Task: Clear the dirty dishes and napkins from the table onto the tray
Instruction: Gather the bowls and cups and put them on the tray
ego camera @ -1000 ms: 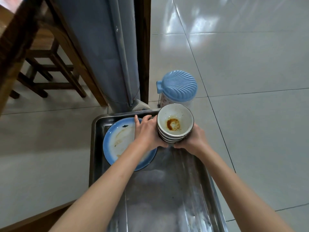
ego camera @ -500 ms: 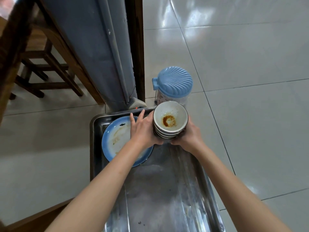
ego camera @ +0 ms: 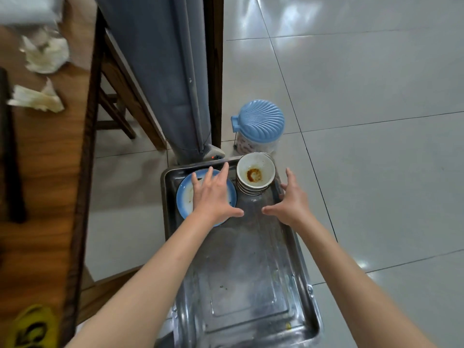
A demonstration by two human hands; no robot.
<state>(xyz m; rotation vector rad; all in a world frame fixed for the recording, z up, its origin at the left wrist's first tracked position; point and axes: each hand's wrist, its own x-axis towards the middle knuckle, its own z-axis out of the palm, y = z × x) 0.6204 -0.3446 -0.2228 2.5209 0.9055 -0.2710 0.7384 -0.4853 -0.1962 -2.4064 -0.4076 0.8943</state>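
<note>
Presently I find the stack of white sauce-stained bowls set in the steel tray's far corner beside the blue-rimmed plate, left hand and right hand empty, fingers spread; crumpled napkins on the wooden table call for collection next.

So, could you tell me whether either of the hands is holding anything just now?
Nothing: left hand and right hand are open beside the stacked white bowls.

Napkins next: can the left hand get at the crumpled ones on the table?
Probably yes. The left hand is open and empty over the blue plate; the crumpled napkins lie uncovered on the wooden table, farther left.
</note>
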